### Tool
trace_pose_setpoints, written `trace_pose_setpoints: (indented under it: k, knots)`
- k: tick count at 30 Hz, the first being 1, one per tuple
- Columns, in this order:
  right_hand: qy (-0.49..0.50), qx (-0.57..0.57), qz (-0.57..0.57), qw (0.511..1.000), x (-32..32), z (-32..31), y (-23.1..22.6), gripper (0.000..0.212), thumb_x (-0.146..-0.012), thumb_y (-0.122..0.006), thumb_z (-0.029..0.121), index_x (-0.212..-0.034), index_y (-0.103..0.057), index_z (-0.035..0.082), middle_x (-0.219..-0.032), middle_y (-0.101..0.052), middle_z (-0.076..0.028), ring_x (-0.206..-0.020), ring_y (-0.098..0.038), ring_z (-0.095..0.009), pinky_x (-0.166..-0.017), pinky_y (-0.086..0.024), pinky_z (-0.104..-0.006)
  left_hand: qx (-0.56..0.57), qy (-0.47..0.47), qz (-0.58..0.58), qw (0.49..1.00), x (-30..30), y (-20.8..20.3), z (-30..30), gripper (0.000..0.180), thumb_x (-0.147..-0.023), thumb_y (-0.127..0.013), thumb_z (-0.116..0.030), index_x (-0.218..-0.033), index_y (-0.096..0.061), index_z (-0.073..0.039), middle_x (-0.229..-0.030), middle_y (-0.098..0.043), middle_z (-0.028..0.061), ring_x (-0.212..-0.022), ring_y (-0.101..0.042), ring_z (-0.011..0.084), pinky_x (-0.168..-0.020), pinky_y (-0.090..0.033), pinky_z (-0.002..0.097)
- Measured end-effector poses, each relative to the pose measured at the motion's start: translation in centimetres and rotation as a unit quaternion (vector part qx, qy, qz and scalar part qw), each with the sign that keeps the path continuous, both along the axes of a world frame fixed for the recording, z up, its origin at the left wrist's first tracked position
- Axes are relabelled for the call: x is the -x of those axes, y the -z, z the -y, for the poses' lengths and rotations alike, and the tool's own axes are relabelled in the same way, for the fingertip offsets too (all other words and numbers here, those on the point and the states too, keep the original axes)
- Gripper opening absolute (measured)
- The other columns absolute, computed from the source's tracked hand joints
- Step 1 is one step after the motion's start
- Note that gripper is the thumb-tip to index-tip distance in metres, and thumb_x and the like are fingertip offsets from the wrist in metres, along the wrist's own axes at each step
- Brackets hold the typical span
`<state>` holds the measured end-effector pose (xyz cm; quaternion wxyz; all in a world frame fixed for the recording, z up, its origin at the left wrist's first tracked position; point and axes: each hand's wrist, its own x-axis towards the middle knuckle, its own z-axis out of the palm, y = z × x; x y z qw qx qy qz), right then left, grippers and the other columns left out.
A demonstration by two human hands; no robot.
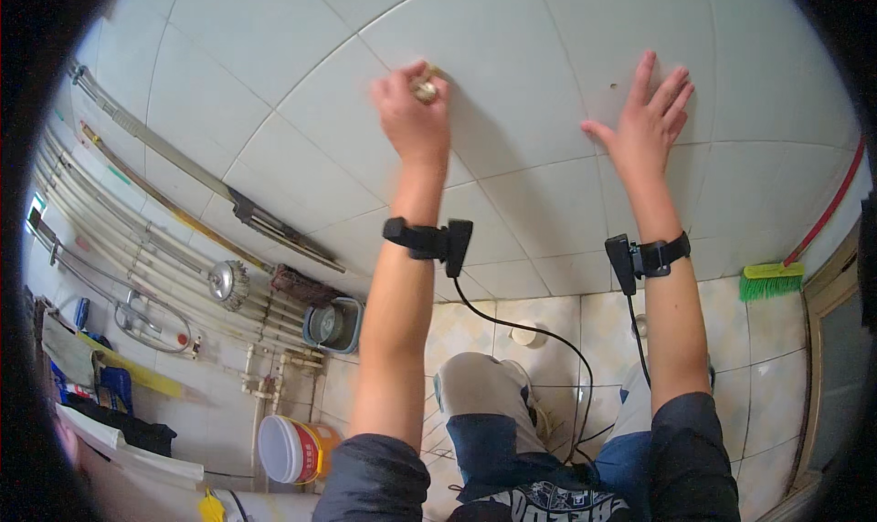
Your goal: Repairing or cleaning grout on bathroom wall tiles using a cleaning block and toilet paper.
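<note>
Left hand (413, 111): one, fingers curled around a small, shiny metallic-looking pad (425, 89), held at the white tiled wall (512, 56); exact contact between pad and tile cannot be told.

Right hand (643, 125): one, bare, fingers and thumb spread, at the same wall, well apart from the left; a small dark hole (614, 85) in the tile just beside it.

Wristbands: two, black, one per forearm, each with a black cable.

Broom (772, 283): green bristles, red handle, right side, near the foot of the wall.

Bucket (313, 451): white and orange-yellow, lower left.

Basin (351, 317): blue-grey, left, beside pale pipes (265, 380).
</note>
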<state>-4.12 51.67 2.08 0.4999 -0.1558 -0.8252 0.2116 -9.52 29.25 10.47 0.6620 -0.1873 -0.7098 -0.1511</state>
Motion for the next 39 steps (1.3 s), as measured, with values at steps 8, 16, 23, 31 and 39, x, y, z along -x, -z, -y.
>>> trace_pose_setpoints:
  k: [8,16,23,31,39]
  knots:
    - [0.004,0.003,-0.01,1.0,0.2,-0.5,0.1,0.12,-0.053,-0.081,0.043,-0.142,-0.004,0.019,-0.142,-0.003,-0.03,-0.129,-0.01,-0.05,-0.097,-0.026,-0.0593,0.324,0.05,0.259,0.909,-2.0,14.7,-2.3,0.013,-0.073,-0.056,-0.011,-0.085,-0.05,-0.009,-0.08,-0.046,0.0111,-0.067,-0.054,0.0271,-0.055,-0.048,0.0366]
    - [0.013,-0.026,-0.005,1.0,0.4,-0.5,0.6,0.124,-0.051,-0.079,0.05,-0.142,-0.003,0.017,-0.142,-0.004,-0.031,-0.13,-0.01,-0.049,-0.096,-0.028,-0.0595,0.053,0.065,0.136,0.987,-1.6,6.7,-0.5,0.021,-0.068,-0.067,-0.006,-0.085,-0.056,-0.01,-0.079,-0.051,0.0088,-0.063,-0.053,0.0263,-0.054,-0.046,0.0356]
    - [0.025,-0.034,-0.011,0.999,0.7,-0.3,0.4,0.126,-0.049,-0.079,0.051,-0.142,-0.002,0.016,-0.14,-0.006,-0.033,-0.128,-0.011,-0.051,-0.095,-0.029,-0.0604,0.065,0.069,0.257,0.962,-2.0,15.4,-0.5,0.025,-0.066,-0.068,-0.007,-0.088,-0.057,-0.012,-0.078,-0.048,0.0061,-0.069,-0.054,0.0233,-0.055,-0.046,0.0354]
    - [0.023,-0.051,-0.001,0.998,0.7,-0.5,0.9,0.127,-0.049,-0.08,0.051,-0.141,-0.001,0.015,-0.139,-0.003,-0.036,-0.128,-0.008,-0.054,-0.097,-0.028,-0.06,-0.057,0.085,0.182,0.978,-1.9,11.8,0.7,0.021,-0.068,-0.067,-0.008,-0.087,-0.059,-0.013,-0.079,-0.048,0.0064,-0.067,-0.055,0.0237,-0.056,-0.047,0.0356]
    - [0.022,-0.064,-0.009,0.998,1.1,-0.8,0.9,0.128,-0.05,-0.08,0.051,-0.141,0.002,0.013,-0.138,-0.001,-0.038,-0.127,-0.006,-0.055,-0.099,-0.023,-0.0596,0.075,0.068,0.259,0.96,-2.4,17.9,1.4,0.02,-0.069,-0.067,-0.009,-0.087,-0.06,-0.014,-0.081,-0.052,0.006,-0.064,-0.056,0.0249,-0.052,-0.047,0.0354]
